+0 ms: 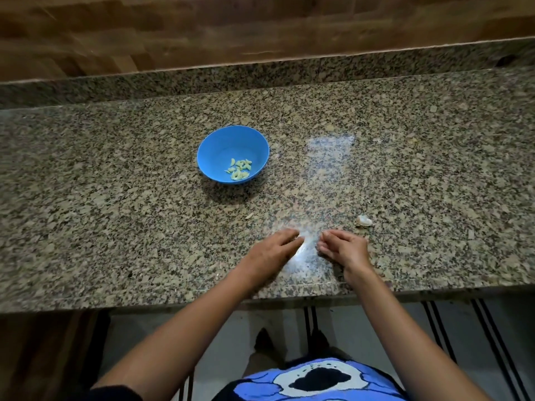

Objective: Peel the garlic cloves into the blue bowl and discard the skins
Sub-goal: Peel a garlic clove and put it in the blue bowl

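The blue bowl (pixel 233 154) stands on the granite counter (pixel 115 212) and holds several pale peeled garlic cloves (pixel 239 169). A scrap of white garlic skin (pixel 364 220) lies on the counter to the right of my hands. My left hand (pixel 275 250) rests flat on the counter near the front edge, fingers straight, blurred by motion. My right hand (pixel 344 247) is beside it with its fingers curled downward on the counter; whether it holds anything is hidden. A small bit of skin (pixel 249 216) lies between the bowl and my left hand.
A raised granite ledge (pixel 260 73) and a wooden wall (pixel 202 27) close off the back of the counter. The counter's front edge (pixel 289 298) runs just below my wrists. A bright light reflection (pixel 330 146) lies on the stone right of the bowl.
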Tool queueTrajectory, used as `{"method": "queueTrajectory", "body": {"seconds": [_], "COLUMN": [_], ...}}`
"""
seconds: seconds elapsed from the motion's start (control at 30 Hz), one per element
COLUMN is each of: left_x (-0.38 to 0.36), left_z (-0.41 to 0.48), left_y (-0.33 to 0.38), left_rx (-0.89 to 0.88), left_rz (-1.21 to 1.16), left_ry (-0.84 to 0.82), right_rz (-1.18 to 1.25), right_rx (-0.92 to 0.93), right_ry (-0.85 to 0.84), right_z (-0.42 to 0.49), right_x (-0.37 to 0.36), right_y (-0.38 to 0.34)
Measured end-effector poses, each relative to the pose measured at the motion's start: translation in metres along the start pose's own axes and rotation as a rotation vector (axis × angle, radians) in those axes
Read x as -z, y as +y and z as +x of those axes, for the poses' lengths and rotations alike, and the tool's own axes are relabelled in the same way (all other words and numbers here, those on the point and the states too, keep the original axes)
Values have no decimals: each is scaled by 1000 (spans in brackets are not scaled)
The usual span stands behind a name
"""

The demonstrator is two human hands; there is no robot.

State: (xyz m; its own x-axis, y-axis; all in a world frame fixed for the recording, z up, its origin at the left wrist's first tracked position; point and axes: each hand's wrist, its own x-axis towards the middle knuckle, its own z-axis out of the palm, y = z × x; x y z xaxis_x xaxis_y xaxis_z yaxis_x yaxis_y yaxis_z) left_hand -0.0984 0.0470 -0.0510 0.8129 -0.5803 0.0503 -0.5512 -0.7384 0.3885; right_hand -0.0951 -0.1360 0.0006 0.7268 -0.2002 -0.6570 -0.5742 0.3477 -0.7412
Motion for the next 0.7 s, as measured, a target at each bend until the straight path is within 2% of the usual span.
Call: {"method": "queueTrajectory", "body": {"seconds": [0.1, 0.17, 0.3, 0.4, 0.47, 0.5, 0.53, 0.57, 0.63, 0.7], "left_x": [7, 8, 6, -3, 8, 17, 27, 38, 53, 65], "left_z": [-28, -44, -58, -60, -59, -58, -59, -63, -87, -131], "left_y": [-4, -4, 8, 14, 27, 32, 35, 34, 21, 3], "left_rx": [-23, -16, 81, 244, 482, 669, 891, 1088, 1214, 1184], "left_rz": [61, 104, 207, 247, 177, 45, -229, -619, -1369, -1755], "left_ry": [22, 101, 234, 237, 233, 271, 365, 491, 770, 1008], "right_rz": [26, 41, -35, -141, -214, -254, -291, -319, -324, -380], "right_rx": [-49, -101, -207, -201, -167, -149, -137, -126, -91, -21], "right_ry": [-24, -74, -213, -286, -357, -399, -441, -483, -580, -671], "right_z": [-4, -7, -9, -10, -15, -21, -27, -35, -52, -68], "right_x": [-8, -11, -11, -22, -40, -52, -67, -84, -120, -159], "right_y": [-2, -2, -5, 2, 11, 15, 20, 25, 38, 55]}}
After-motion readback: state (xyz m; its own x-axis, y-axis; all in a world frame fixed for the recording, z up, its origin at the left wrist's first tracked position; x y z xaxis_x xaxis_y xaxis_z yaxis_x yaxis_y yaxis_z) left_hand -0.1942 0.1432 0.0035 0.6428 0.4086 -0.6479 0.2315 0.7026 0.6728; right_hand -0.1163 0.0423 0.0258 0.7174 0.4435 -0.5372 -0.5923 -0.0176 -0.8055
